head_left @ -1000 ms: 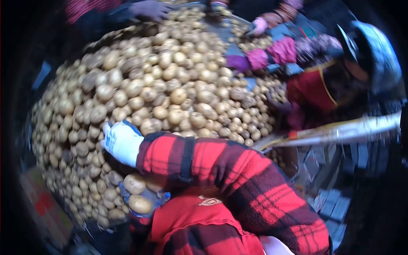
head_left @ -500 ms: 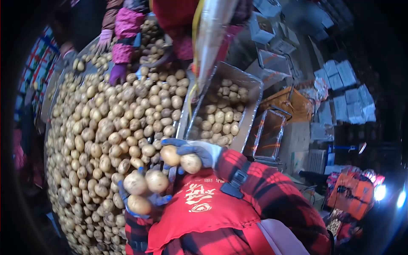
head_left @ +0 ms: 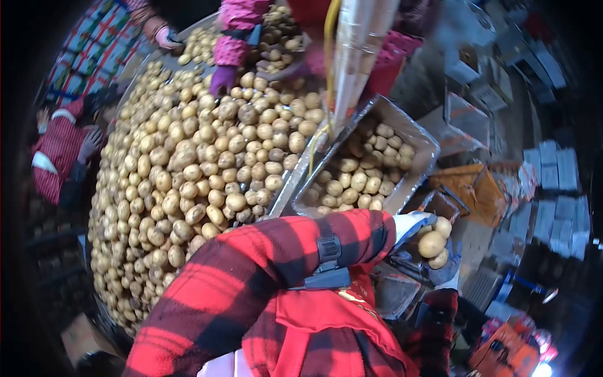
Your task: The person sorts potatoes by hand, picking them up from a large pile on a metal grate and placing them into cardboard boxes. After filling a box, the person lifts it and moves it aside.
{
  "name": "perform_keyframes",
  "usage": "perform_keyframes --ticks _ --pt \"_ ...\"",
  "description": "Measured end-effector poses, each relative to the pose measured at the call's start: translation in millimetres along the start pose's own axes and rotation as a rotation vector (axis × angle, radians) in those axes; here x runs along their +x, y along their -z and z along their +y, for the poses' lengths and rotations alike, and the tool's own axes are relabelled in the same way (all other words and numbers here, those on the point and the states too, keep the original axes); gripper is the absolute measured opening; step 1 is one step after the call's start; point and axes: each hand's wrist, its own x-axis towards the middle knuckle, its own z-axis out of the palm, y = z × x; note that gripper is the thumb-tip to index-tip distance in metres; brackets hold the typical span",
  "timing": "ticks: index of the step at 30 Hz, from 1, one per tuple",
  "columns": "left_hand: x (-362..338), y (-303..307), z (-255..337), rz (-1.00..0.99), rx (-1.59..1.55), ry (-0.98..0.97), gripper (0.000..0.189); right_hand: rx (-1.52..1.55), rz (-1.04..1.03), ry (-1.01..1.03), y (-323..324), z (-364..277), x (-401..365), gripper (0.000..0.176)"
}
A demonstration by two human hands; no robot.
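Observation:
My left hand (head_left: 411,226), in a white-and-blue glove, reaches across to the right, its fingers largely hidden. Close below it is my right hand (head_left: 447,271), in a blue-grey glove, curled around the other side. Several pale potatoes (head_left: 431,244) are held in a cluster between the two hands, beyond the edge of the sorting table. To the left of my hands stands a long box lined with clear plastic (head_left: 411,196), partly filled with potatoes (head_left: 359,181). A large heap of potatoes (head_left: 182,154) covers the table on the left.
A plastic-wrapped post (head_left: 364,56) rises at the table edge. Across the heap, a purple-gloved hand (head_left: 223,80) and a pink-gloved hand (head_left: 168,38) belong to other people. Another person (head_left: 59,151) stands at left. An orange crate (head_left: 468,191) and stacked white cartons (head_left: 559,226) are on the right.
My body and both hands have swung right, away from the potato heap, carrying potatoes past the lined box. The two hands have come together around them. The purple-gloved hand stays at the heap.

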Motion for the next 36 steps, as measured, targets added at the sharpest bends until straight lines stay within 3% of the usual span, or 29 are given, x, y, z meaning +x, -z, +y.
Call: perform_keyframes --ticks 2,4,5,6,7,8,10,11,13,14,16,18,20,21,23,26,28,29,32,34,36 --pt "-14 31 -1 0.077 0.103 0.101 0.046 -0.114 0.149 -0.069 38 15 31 0.064" --pt "-88 37 35 0.197 0.137 0.155 0.049 -0.356 0.225 -0.083 58 21 61 0.066" --pt "-93 63 21 0.269 0.078 0.142 0.052 -0.328 0.288 -0.118 57 25 76 0.066" --pt "-98 89 7 0.339 0.02 0.124 0.055 0.218 0.452 -0.262 45 21 85 0.067" --pt "-136 92 19 0.321 -0.072 0.085 0.055 -0.009 0.422 0.012 32 28 91 0.068" --pt "-165 113 3 0.238 -0.016 -0.108 0.058 -0.063 0.418 0.161 -23 15 84 0.062" --pt "-208 134 -12 0.333 -0.173 -0.198 0.051 -0.311 0.267 0.358 -98 15 101 0.055" --pt "-233 131 -9 0.416 -0.267 -0.172 0.056 -0.371 0.078 0.468 -166 9 78 0.049" --pt "-277 144 -37 0.381 -0.365 -0.345 0.053 -0.752 -0.2 0.699 -257 10 63 0.04" --pt "-290 150 -48 0.329 -0.411 -0.463 0.051 -0.777 -0.38 0.677 -300 15 47 0.036" --pt "-313 152 -55 0.523 -0.566 -0.436 0.049 -1.03 -0.602 0.85 -362 46 34 0.041" --pt "-334 152 -63 0.487 -0.637 -0.57 0.047 -1.065 -0.883 0.809 -433 66 6 0.048" --pt "-352 148 -69 0.465 -0.683 -0.702 0.047 -1.026 -1.108 0.905 -504 83 -12 0.048" --pt "-361 147 -69 0.478 -0.71 -0.727 0.048 -1.035 -1.129 1.009 -538 99 -11 0.05" --pt "-374 144 -71 0.501 -0.766 -0.764 0.048 -1.159 -0.981 1.299 -599 119 -26 0.055" --pt "-383 154 -80 0.466 -0.766 -0.85 0.049 -1.67 -0.968 1.134 -664 141 -52 0.057" --pt "-389 161 -75 0.486 -0.753 -0.871 0.049 -1.673 -0.922 1.353 -685 164 -44 0.053" --pt "-395 158 -68 0.511 -0.781 -0.878 0.05 -1.645 -0.941 1.305 -688 163 -40 0.051" --pt "-405 165 -45 0.485 -0.893 -0.918 0.058 -1.152 -1.044 0.964 -674 141 -38 0.055" --pt "-410 171 -33 0.392 -1.038 -0.917 0.065 -1.113 -1.299 0.671 -645 100 -72 0.063" --pt "-401 188 -40 0.352 -0.959 -1.026 0.062 -1.169 -1.598 0.386 -614 71 -90 0.066"
